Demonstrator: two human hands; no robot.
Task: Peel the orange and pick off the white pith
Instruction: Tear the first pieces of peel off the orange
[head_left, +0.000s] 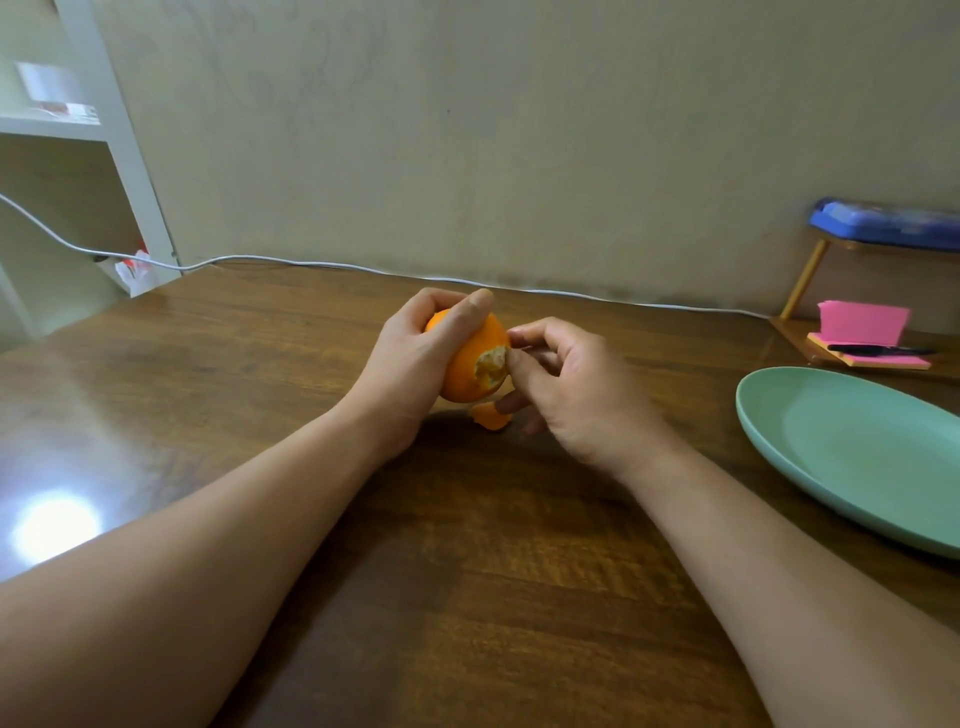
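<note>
Lying right of orange (465, 371), green plate (857, 452)

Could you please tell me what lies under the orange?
A loose peel piece sits just below the orange, seemingly on the table, by the right hand. The left hand hides whatever is under the orange's left side.

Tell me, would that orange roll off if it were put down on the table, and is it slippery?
Probably it would roll: the orange is round and the table looks smooth and glossy. Likely not very slippery, since the bare left hand wraps round it and seems to hold it securely. The torn patch may be softer and damp.
</note>
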